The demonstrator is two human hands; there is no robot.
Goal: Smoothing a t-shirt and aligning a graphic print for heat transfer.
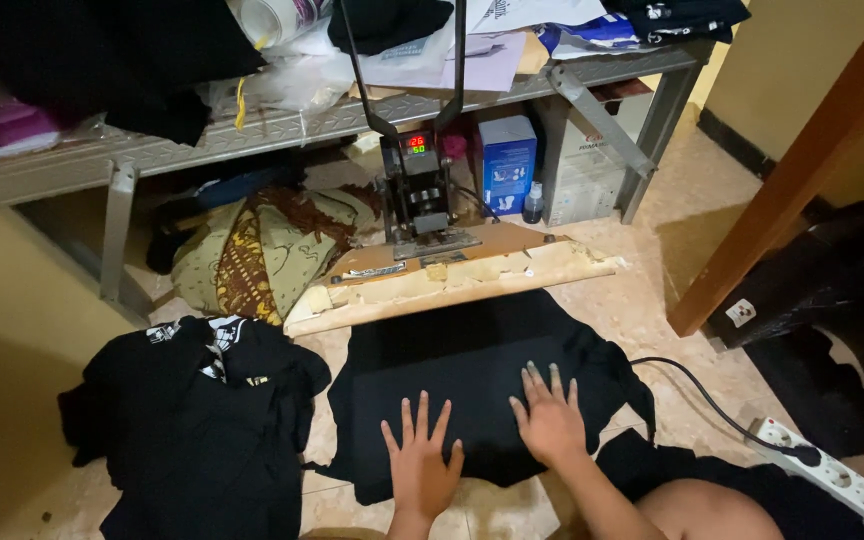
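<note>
Head view: both hands are lying palm-down on a black T-shirt (482, 370) that is draped over the lower platen of a heat press (422, 200), whose raised upper plate (452, 280) is standing tilted just beyond the cloth. The left hand (420, 460) is resting near the garment's near left edge, its fingers (422, 415) spread apart and pointing away from the person, gripping nothing. The right hand (550, 420) is lying a little farther in and to the right, fingers likewise splayed flat, their tips reaching toward the middle of the cloth. The shirt is therefore lying directly under and ahead of both palms, its long axis appearing to run left to right across the platen, with a sleeve hanging off at the right; the right hand is the nearer to the press's hinge. A heap of black garments (202, 420) is lying on the tiled floor (672, 300) to the left, apart from the shirt. A white power strip (832, 470) and its black cable (702, 395) are lying at the right.
</note>
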